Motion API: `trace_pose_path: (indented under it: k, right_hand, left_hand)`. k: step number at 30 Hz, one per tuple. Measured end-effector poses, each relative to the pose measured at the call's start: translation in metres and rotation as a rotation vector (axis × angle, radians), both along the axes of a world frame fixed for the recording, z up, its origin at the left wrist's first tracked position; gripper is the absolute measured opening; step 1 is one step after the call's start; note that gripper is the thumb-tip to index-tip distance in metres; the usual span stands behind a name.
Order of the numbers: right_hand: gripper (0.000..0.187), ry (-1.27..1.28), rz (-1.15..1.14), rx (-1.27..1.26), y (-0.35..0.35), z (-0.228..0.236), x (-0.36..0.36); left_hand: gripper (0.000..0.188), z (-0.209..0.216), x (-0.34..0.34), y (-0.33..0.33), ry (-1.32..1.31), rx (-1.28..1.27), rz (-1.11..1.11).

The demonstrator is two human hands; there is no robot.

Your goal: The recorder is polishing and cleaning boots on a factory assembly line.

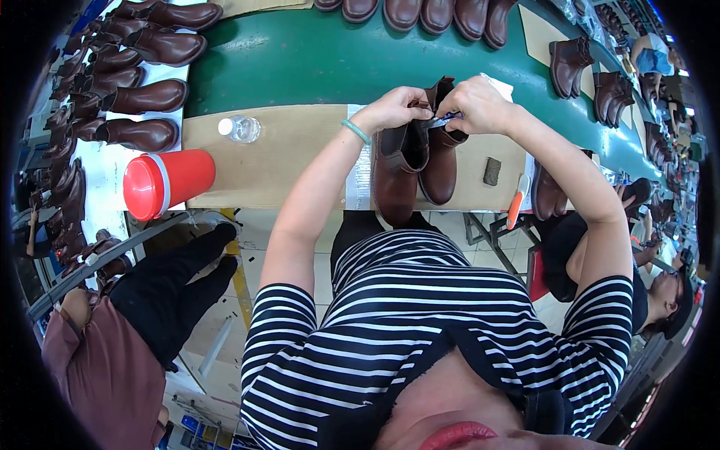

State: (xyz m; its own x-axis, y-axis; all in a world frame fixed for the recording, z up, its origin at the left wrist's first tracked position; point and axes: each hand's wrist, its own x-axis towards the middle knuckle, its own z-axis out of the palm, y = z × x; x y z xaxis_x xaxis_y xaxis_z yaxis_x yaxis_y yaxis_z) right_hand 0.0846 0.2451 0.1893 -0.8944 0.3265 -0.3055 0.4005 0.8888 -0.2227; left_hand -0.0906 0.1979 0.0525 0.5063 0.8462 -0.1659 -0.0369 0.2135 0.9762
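Note:
Two brown leather ankle boots stand side by side at the near edge of the bench, toes toward me. My left hand (395, 109) is closed in a pinch at the upper edge of the left boot (395, 180); the exact spot between its fingertips is hard to make out. My right hand (478, 105) is wrapped round small scissors (442, 121) with a purple handle. Their metal blades point left, at the boot tops close to my left fingertips. The right boot (439, 172) is partly covered at its top by my right hand.
Cardboard (300, 161) covers the near bench strip, with a clear bottle (240, 129), red jug (169, 182), dark block (492, 171) and orange-handled tool (518, 201) on it. Brown boots (142, 97) line the left and far sides. Other people sit at both sides.

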Motion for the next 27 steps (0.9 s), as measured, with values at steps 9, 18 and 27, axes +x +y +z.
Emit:
trace_pose_path:
  k: [9, 18, 27]
  right_hand:
    - [0.022, 0.003, 0.091, -0.062, 0.016, 0.001, -0.008]
    - [0.02, -0.009, 0.174, -0.083, 0.026, 0.001, -0.012]
    - [0.021, -0.043, 0.176, -0.109, 0.03, 0.003, -0.012]
  left_hand:
    - [0.005, 0.0, 0.0, 0.002, -0.029, 0.008, -0.035]
    - [0.006, 0.003, 0.0, 0.001, -0.043, 0.026, -0.025]
    - [0.009, -0.006, 0.004, 0.003, -0.046, -0.016, -0.022]
